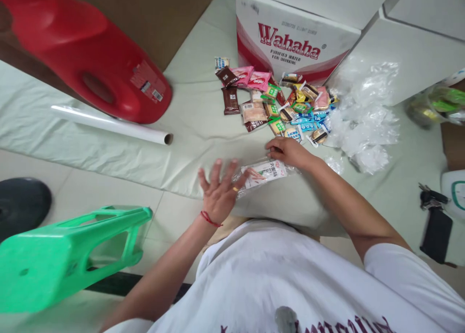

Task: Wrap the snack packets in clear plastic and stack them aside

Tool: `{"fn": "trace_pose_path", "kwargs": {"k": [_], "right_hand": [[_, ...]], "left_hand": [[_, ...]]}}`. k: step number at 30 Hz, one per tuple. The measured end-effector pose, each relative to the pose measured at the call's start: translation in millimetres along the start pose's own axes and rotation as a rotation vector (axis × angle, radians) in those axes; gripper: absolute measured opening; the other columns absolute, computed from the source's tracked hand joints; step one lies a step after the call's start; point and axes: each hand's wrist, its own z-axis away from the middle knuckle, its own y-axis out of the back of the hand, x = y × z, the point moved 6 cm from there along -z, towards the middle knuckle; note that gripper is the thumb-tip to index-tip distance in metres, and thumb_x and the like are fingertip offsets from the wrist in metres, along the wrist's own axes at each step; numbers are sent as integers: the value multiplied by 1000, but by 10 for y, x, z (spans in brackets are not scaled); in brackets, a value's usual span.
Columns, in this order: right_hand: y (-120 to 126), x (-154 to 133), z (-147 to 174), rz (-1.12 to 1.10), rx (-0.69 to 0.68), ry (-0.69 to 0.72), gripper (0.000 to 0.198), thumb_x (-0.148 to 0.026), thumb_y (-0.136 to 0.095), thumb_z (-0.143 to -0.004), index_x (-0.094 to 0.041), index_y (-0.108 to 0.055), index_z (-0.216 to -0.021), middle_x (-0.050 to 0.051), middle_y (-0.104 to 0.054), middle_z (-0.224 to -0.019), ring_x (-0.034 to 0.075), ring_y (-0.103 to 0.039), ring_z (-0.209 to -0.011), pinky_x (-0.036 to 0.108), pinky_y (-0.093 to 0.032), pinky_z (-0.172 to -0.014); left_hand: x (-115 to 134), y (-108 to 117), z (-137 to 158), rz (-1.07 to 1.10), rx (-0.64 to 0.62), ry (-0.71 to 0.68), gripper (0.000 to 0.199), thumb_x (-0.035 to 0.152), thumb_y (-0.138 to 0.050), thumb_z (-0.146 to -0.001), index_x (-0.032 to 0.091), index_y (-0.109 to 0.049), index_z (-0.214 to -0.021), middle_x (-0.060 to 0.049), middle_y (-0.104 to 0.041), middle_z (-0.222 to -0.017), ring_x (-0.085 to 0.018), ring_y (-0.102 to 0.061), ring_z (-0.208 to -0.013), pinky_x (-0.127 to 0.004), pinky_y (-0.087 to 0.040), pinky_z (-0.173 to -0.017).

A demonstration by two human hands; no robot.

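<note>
A white snack packet (267,172) with dark Chinese print lies at the table's near edge, with clear plastic around it. My left hand (220,190) is over the packet's left end, palm down with fingers spread and slightly blurred; whether it touches the plastic I cannot tell. Just above the packet's right end, my right hand (290,151) has its fingers curled together; anything between them is hidden. Beyond it is a loose pile of small wrapped snacks (271,111), in pink, brown, green, yellow and blue wrappers. Crumpled clear plastic bags (366,124) lie to the pile's right.
Behind the snacks stands a Wahaha water carton (290,37). At left are a large red jug (90,56) and a white roll (112,124). A green plastic stool (72,255) stands on the floor. Keys (432,195) and a black pouch-like item (437,233) lie far right.
</note>
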Motion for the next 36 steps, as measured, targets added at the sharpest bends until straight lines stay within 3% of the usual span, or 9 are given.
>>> {"fn": "trace_pose_path", "kwargs": {"k": [3, 8, 12, 14, 19, 23, 27, 32, 36], "right_hand": [[109, 145, 73, -43, 70, 29, 30, -32, -58, -98, -12, -75, -113, 10, -72, -102, 19, -64, -93, 28, -45, -87], [387, 496, 423, -228, 301, -190, 51, -59, -52, -101, -16, -75, -115, 10, -76, -101, 25, -67, -93, 34, -49, -89], [267, 443, 634, -349, 168, -231, 81, -77, -57, -91, -18, -59, -148, 10, -75, -112, 26, -68, -98, 36, -50, -89], [141, 409, 672, -350, 36, -257, 90, -74, -75, -77, -16, -62, -144, 8, -74, -100, 23, -65, -84, 32, -49, -77], [141, 574, 730, -601, 106, -401, 48, -63, -79, -72, -17, -70, -84, -1, -58, -69, 13, -49, -64, 26, -38, -62], [151, 593, 791, -795, 234, -519, 54, -70, -79, -71, -20, -64, -86, 0, -60, -79, 14, -54, -70, 26, -46, -63], [-41, 481, 800, -629, 189, -661, 60, -77, -77, -71, -21, -64, -88, 0, -60, -70, 15, -53, -61, 27, -42, -56], [-106, 473, 709, -731, 213, -607, 52, -64, -84, -61, -20, -60, -71, -6, -47, -58, 9, -38, -54, 25, -29, -53], [81, 319, 616, -648, 338, -544, 37, -52, -77, -75, -19, -61, -76, -2, -55, -68, 13, -47, -62, 27, -36, -60]], "left_hand": [[228, -73, -113, 58, -166, -336, 71, 7, -44, -102, 47, -40, -160, -1, -53, -163, -31, -33, -161, -78, -3, -128], [228, -92, -192, 44, -176, -414, 65, 9, -41, -105, 40, -40, -162, 0, -50, -164, -31, -32, -161, -77, 10, -127], [212, -113, -171, 32, -176, -408, 67, 7, -43, -103, 40, -41, -162, -1, -49, -165, -33, -31, -161, -77, 10, -127], [216, -115, -170, 35, -180, -404, 68, 7, -45, -103, 40, -41, -162, -2, -49, -165, -33, -31, -161, -79, 8, -126], [228, -104, -189, 37, -192, -405, 72, 5, -45, -100, 41, -40, -162, -3, -51, -164, -32, -30, -162, -79, 4, -127], [229, -105, -194, 42, -185, -417, 70, 4, -45, -101, 40, -42, -161, -4, -51, -164, -33, -31, -161, -80, 2, -127], [223, -118, -192, 44, -178, -430, 69, 5, -45, -102, 40, -43, -161, -3, -51, -164, -33, -31, -161, -81, 2, -126], [224, -112, -202, 46, -184, -432, 69, 5, -47, -101, 40, -44, -160, -3, -53, -163, -33, -31, -161, -81, 0, -126], [243, -95, -214, 38, -194, -445, 66, 5, -45, -100, 38, -49, -157, -3, -55, -161, -33, -32, -161, -80, 1, -127]]}}
